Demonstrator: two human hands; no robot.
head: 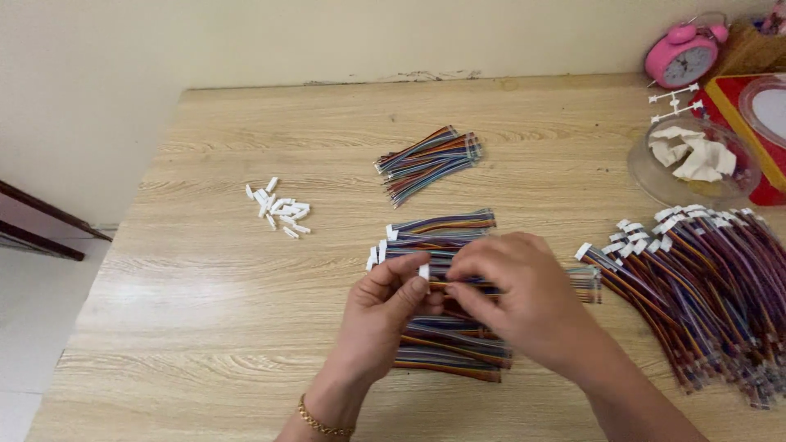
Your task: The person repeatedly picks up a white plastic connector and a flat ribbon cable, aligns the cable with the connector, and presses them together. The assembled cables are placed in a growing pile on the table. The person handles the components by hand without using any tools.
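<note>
My left hand (385, 315) pinches a white connector (424, 271) on the end of a multicoloured ribbon cable (467, 284). My right hand (524, 299) grips that same cable just to the right, fingers curled over it. Both hands hover above a stack of similar cables (450, 348) lying on the wooden table (205, 311). More cables with white connectors (434, 233) lie just beyond my fingers. A gold bracelet sits on my left wrist.
A bundle of bare-ended cables (430, 160) lies farther back. Loose white connectors (278, 209) are scattered at the left. A large pile of finished cables (704, 286) fills the right side. A clear bowl (692, 164), a pink alarm clock (681, 56) and a red box (749, 115) stand at the back right.
</note>
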